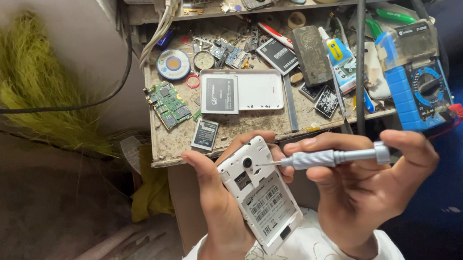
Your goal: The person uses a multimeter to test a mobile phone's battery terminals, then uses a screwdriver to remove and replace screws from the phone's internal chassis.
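Left hand [216, 206]: you grip the phone [261, 198] by its edges, fingers curled round it, open back facing up.
Right hand [363, 185]: closed on the screwdriver [332, 158], its tip at a screw near the phone's top edge, at 9 o'clock from your fingers.
Done: back cover [259, 90] and battery [219, 94] lie on the bench [242, 126], at 12 o'clock from the phone.
Left: the inner frame looks in place, so its screws seem not yet out.
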